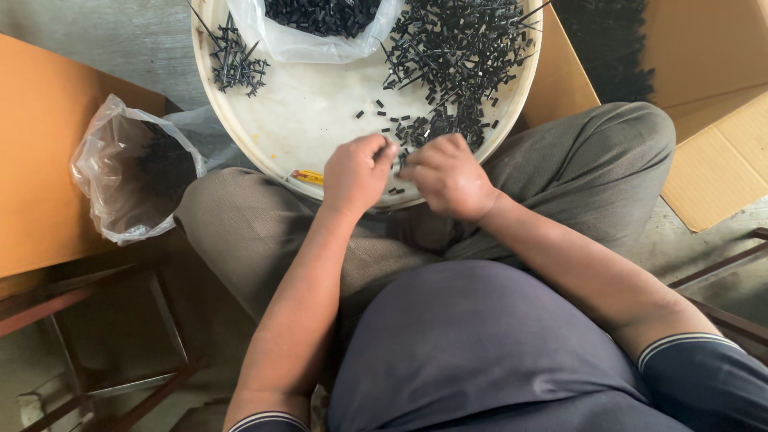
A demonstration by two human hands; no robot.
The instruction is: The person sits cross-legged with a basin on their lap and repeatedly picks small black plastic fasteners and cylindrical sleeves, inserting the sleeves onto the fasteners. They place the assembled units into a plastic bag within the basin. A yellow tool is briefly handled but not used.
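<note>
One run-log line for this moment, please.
left hand: pinching small black pieces | right hand: same, fingertips meeting | round white tray on lap

The bare white middle of the round tray (312,112) is the widest open room — a hand could pass there between the small cluster of black nails (234,62) at the left rim and the big tangled heap of nails (460,48) on the right. At the far edge a clear bag of black pieces (320,28) blocks the way, and short black sleeves (412,128) lie scattered just ahead of both hands. Left of the tray an open plastic bag (132,172) stands against a cardboard box (40,152) — right of it, another cardboard box (712,104) closes that side.
</note>
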